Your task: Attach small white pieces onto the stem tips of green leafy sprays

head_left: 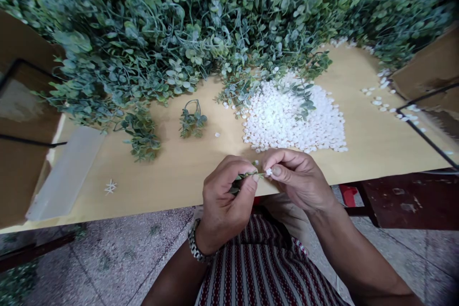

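Observation:
My left hand (231,191), with a watch at the wrist, is closed in a pinch on a green artificial leaf sprig (236,184); most of the sprig is hidden in the fingers. A thin stem end points right, toward my right hand (296,177). Between the right thumb and forefinger sits a small white plastic piece (268,171), at the tip of that stem. Whether the stem is inside the piece I cannot tell. Both hands are over the table's front edge, just below a pile of similar white pieces (297,114).
A mass of artificial greenery (201,19) covers the back of the table (172,162). Two small sprigs, one a loose sprig (192,119), lie left of the pile. A translucent strip (68,172) and cardboard boxes (25,105) with black rods stand at the sides.

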The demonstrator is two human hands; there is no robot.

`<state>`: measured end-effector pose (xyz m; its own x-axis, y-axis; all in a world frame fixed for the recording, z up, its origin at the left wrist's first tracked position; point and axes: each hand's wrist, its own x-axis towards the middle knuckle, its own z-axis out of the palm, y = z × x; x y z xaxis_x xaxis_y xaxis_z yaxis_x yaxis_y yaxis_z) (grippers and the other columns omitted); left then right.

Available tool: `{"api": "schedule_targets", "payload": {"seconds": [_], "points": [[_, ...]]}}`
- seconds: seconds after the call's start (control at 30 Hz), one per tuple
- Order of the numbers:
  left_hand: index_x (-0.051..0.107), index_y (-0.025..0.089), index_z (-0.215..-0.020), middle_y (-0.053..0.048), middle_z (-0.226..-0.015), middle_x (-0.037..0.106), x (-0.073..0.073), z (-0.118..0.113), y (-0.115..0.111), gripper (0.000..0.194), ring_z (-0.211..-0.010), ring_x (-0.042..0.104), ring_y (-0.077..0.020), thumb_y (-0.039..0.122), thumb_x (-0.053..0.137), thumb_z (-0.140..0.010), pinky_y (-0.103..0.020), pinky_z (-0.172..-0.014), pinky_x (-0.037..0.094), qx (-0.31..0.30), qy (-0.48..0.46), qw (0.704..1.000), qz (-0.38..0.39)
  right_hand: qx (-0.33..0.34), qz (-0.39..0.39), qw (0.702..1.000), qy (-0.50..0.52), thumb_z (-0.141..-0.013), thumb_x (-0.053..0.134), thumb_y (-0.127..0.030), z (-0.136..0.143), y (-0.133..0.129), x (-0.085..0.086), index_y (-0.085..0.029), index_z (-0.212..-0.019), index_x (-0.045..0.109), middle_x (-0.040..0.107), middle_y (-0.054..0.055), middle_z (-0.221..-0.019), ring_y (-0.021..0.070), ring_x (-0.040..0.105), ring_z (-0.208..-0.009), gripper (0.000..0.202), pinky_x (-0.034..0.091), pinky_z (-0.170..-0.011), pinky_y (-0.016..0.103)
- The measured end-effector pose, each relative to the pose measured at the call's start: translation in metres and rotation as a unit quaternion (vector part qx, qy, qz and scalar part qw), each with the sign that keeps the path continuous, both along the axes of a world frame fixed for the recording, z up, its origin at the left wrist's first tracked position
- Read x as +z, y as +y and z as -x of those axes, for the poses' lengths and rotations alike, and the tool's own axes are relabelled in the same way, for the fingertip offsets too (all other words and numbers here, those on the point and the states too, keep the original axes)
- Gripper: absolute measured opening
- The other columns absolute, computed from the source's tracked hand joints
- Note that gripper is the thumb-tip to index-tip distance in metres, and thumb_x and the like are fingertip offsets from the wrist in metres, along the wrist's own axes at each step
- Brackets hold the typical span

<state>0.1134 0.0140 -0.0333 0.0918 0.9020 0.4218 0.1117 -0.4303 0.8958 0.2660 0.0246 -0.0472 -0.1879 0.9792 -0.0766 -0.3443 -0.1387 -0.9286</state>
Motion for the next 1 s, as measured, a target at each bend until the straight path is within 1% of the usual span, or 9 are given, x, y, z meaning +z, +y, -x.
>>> {"api": "schedule_targets", "payload": {"seconds": [0.1,0.27,0.53,0.7,0.83,1.0], "points": [[0.06,0.015,-0.08,-0.003,-0.077,0.059,0.001,-0.0024,0.0002,0.012,-0.072,0.057,-0.0115,0.004,0.057,-0.077,-0.023,-0.065,0.046,-0.005,-0.005,1.0,-0.005,0.005,-0.001,1.0,0.014,-0.07,0.074,-0.027,-0.0009,-0.0005,0.001,-0.02,-0.07,0.071,0.061,-0.001,-0.062,0.0088,0.051,-0.06,0.007,0.039,-0.057,0.022],[0.06,0.015,-0.081,-0.003,-0.077,0.059,0.0006,-0.0033,0.0007,0.013,-0.072,0.056,-0.0116,0.003,0.057,-0.077,-0.024,-0.065,0.047,-0.019,-0.007,1.0,-0.005,0.001,-0.004,1.0,0.003,-0.069,0.075,-0.029,-0.0015,-0.0009,0.0001,-0.02,-0.069,0.071,0.06,0.0,-0.062,0.0122,0.053,-0.062,0.01,0.04,-0.059,0.026],[0.06,0.014,-0.079,-0.004,-0.076,0.059,0.0012,-0.002,0.0008,0.012,-0.071,0.057,-0.011,0.002,0.056,-0.076,-0.023,-0.064,0.046,-0.021,-0.003,1.0,-0.006,0.008,-0.019,1.0,0.004,-0.071,0.073,-0.028,-0.0017,-0.0006,-0.0022,-0.021,-0.071,0.071,0.062,-0.001,-0.065,0.0098,0.053,-0.062,0.008,0.039,-0.059,0.024],[0.06,0.014,-0.079,-0.004,-0.076,0.059,-0.0008,-0.0018,0.0007,0.013,-0.07,0.056,-0.011,0.002,0.057,-0.075,-0.024,-0.062,0.046,-0.016,-0.001,1.0,-0.01,0.008,-0.034,0.999,-0.018,-0.072,0.072,-0.03,-0.0027,-0.0005,-0.0036,-0.02,-0.071,0.07,0.061,-0.001,-0.064,0.011,0.052,-0.062,0.01,0.039,-0.059,0.026],[0.06,0.015,-0.078,-0.003,-0.075,0.059,0.0004,-0.0016,0.0012,0.013,-0.07,0.056,-0.0118,0.003,0.056,-0.075,-0.025,-0.063,0.046,-0.014,0.007,1.0,-0.013,0.013,-0.038,0.999,-0.033,-0.073,0.071,-0.029,-0.0037,-0.0008,-0.0035,-0.021,-0.072,0.07,0.062,0.0,-0.066,0.0119,0.052,-0.063,0.008,0.039,-0.062,0.028],[0.059,0.016,-0.078,-0.003,-0.074,0.059,0.0004,0.0,0.0021,0.014,-0.069,0.056,-0.0129,0.004,0.054,-0.076,-0.026,-0.063,0.047,-0.031,0.012,0.999,-0.017,0.022,-0.045,0.998,-0.04,-0.076,0.069,-0.027,-0.0041,-0.001,-0.0028,-0.021,-0.073,0.069,0.061,0.0,-0.067,0.0118,0.052,-0.064,0.007,0.038,-0.061,0.026]]}}
